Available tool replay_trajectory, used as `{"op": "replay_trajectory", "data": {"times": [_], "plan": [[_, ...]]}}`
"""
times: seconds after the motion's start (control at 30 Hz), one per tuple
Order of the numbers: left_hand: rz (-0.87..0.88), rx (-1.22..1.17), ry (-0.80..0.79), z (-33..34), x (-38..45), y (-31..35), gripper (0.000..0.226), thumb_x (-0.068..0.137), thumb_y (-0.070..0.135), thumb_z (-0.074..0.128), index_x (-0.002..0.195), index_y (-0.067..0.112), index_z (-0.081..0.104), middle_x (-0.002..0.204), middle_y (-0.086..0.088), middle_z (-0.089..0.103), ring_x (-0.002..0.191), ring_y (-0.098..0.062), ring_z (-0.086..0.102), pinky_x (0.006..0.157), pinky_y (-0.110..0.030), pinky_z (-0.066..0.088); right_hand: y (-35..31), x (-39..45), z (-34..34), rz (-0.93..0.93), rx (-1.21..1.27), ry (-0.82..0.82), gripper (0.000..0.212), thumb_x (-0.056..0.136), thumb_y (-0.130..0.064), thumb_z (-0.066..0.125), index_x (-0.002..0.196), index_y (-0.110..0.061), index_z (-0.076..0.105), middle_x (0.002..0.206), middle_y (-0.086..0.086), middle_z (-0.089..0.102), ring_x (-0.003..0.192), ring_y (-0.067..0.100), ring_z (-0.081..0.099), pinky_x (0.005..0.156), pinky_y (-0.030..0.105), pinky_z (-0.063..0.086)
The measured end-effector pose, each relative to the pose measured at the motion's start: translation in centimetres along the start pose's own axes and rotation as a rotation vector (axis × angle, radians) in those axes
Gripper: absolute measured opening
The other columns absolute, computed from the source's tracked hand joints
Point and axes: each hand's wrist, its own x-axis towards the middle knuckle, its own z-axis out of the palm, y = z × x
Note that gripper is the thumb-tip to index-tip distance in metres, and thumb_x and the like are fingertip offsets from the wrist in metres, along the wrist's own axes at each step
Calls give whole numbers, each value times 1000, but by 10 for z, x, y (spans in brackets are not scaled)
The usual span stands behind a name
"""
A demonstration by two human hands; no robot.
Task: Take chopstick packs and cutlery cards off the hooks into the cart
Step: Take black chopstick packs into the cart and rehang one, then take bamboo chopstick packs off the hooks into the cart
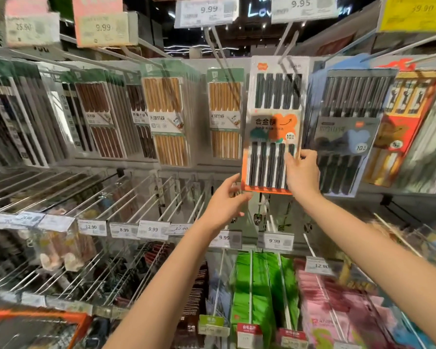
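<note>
A white-and-orange pack of dark chopsticks (275, 127) hangs on a hook (286, 39) in the upper row, right of centre. My right hand (301, 172) pinches its lower right edge, thumb on the front. My left hand (225, 205) is raised just below and left of the pack's bottom corner, fingers spread and relaxed, holding nothing. Bamboo chopstick packs (224, 114) hang to the left, and a blue pack of dark chopsticks (347, 129) hangs to the right. An orange cart rim (35, 317) shows at the bottom left.
Long bare wire hooks (141, 202) jut out from the middle row with price tags (152, 230) at their tips. Green packs (257, 293) and pink packs (337, 313) hang below. Price cards (207, 11) stick out overhead.
</note>
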Motion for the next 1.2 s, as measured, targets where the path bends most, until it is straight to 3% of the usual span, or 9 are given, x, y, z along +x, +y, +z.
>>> {"op": "replay_trajectory", "data": {"times": [0.1,0.23,0.43,0.57,0.7,0.8,0.97,1.1,1.2], "plan": [[-72,8,10,-9,-7,-12,55,94,11,60,144,18,39,129,-7,53,101,-17,61,78,-37,57,15,-20,12,1,-101,-53,64,92,-14,58,144,-14,21,146,15,28,133,29,31,105,37,29],[-158,-31,-40,-35,-31,-26,36,96,10,56,131,12,52,112,-3,63,84,-9,66,70,-27,56,26,-44,29,-58,-109,-74,55,91,-7,55,140,-16,31,141,9,25,124,24,38,98,30,31],[-310,22,-93,-106,-91,-54,25,94,16,61,118,21,60,108,-10,72,91,-18,67,91,-37,51,7,-90,80,-232,80,-447,23,88,7,50,88,-15,60,81,4,67,73,9,62,66,13,43],[-399,38,23,-170,-150,-82,24,95,24,59,119,25,60,113,-6,71,103,-19,69,92,-35,53,-12,-137,131,-212,32,-877,29,89,5,50,78,-19,60,64,4,66,54,11,62,65,30,53],[-490,-47,233,-230,-221,-112,26,94,17,60,119,19,61,102,-4,72,94,-17,69,85,-30,54,-27,-196,185,-238,-195,-1331,6,95,-6,54,92,-3,58,74,9,59,46,0,55,51,15,45],[-576,-117,403,-271,-275,-135,26,96,15,58,121,13,61,97,-8,68,84,-17,66,69,-21,54,-27,-243,231,-282,-401,-1559,22,96,-21,56,106,-2,60,89,10,65,63,9,62,57,20,45],[-608,-389,800,-322,-356,-188,12,98,11,51,103,15,62,101,-16,67,82,-20,67,70,-29,51,-19,-325,309,-320,-447,-1699,9,92,-25,61,85,-19,62,74,-3,65,62,13,61,57,22,46],[-555,-700,1148,-346,-410,-251,20,96,-1,49,111,5,60,99,-15,67,70,-16,71,62,-29,56,4,-387,371,-255,-515,-1732,4,91,-19,63,87,-19,61,74,10,65,63,20,59,55,27,43],[-526,-919,1342,-349,-443,-292,26,91,-1,53,116,1,60,100,-16,70,85,-22,68,77,-35,53,19,-427,412,-286,-585,-1715,9,88,-14,63,84,-22,61,70,8,67,56,10,60,55,22,44]]}}
